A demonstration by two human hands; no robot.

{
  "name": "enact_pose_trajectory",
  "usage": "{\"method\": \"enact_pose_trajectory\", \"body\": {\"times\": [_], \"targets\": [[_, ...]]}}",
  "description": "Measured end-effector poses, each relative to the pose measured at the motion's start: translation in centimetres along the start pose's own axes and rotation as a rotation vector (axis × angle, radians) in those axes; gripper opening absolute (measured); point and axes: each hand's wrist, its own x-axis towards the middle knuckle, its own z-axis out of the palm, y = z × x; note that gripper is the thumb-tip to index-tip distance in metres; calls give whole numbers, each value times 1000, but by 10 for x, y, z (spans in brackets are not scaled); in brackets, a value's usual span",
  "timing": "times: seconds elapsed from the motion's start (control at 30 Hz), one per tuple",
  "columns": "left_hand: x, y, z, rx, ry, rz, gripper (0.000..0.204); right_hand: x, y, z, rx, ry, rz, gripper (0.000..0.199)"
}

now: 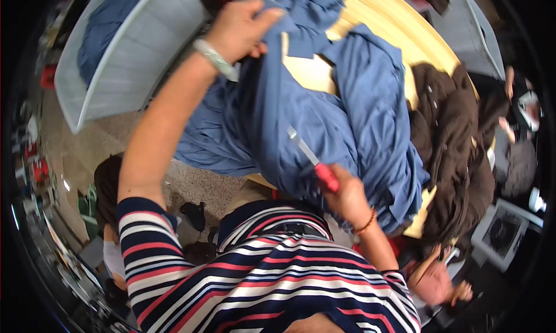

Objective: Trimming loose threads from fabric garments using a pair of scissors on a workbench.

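Blue cloth (324, 113), apparently a garment, lies in loose folds over the table's near edge. At its far left part my left hand (240, 31), a pale bangle on the wrist, has its fingers closed on the fabric and pulls it up. My right hand (344, 197) grips a red-handled tool with a slim metal blade (305, 146) that points up and to the left. The blade lies over the blue folds; whether it touches them I cannot tell. Small white marks show near its tip.
The light wooden table (405, 14) has a curved edge. Dark brown garments (457, 153) are heaped at its right. A grey bin (145, 43) holding blue cloth stands at the left. Other people (431, 281) sit at the lower right and far right, near a grey fan-like unit (501, 234).
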Motion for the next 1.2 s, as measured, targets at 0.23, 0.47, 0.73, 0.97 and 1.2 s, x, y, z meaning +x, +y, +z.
{"method": "enact_pose_trajectory", "body": {"times": [0.23,0.47,0.73,0.97,1.2], "targets": [[4,-19,-17,-37,88,39,28,-28,70,-75,346,457,350,16],[-11,-138,-128,1178,166,98,34,-96,65,-97,455,550,489,15],[-83,-47,88,873,-663,670,102,-162,83,-60,444,663,587,14],[-96,-52,145,854,-1035,849,75,-206,81,-36,515,798,640,16],[-159,-55,79,873,-1077,891,47,-218,71,-13,542,725,615,14]]}}
